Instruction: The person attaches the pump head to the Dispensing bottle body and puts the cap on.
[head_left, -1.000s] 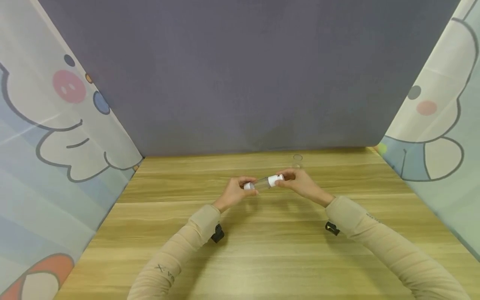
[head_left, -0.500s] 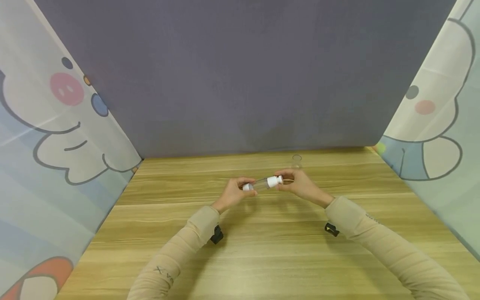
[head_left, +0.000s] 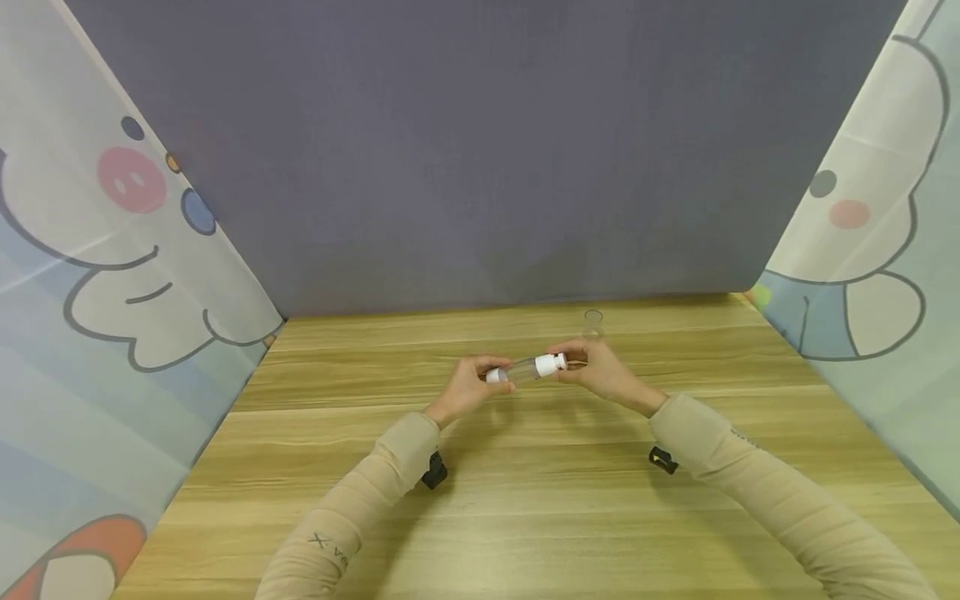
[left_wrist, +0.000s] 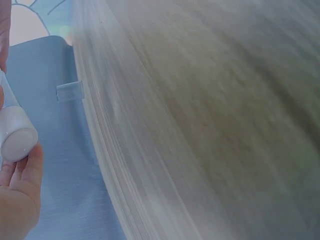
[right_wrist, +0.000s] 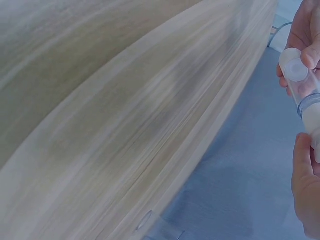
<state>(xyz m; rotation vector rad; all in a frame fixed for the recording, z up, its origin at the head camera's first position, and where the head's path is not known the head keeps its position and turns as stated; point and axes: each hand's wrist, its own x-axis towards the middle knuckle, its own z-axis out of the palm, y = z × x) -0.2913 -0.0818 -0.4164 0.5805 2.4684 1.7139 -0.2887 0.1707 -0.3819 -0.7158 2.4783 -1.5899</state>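
Observation:
A small clear pump bottle [head_left: 522,370] with a white base and a white collar is held tilted above the table, its pump end up and to the right. My left hand [head_left: 468,387] grips the white base between thumb and fingers. At the other end, my right hand [head_left: 603,379] has its thumb and fingertips at the small white pump head [head_left: 560,361]. In the left wrist view the bottle's round white base [left_wrist: 19,142] faces the camera, with fingers beneath it. The right wrist view shows the see-through body [right_wrist: 303,89] between both hands.
A clear, open-topped cylinder [head_left: 593,323] stands on the wooden table [head_left: 525,517] behind my right hand. A dark grey panel [head_left: 495,167] rises at the table's back edge, and cartoon-printed curtains [head_left: 127,275] flank both sides.
My right fingers have shifted from the white collar to the pump head's end, leaving more of the head showing. The left hand stays on the base, almost unmoved.

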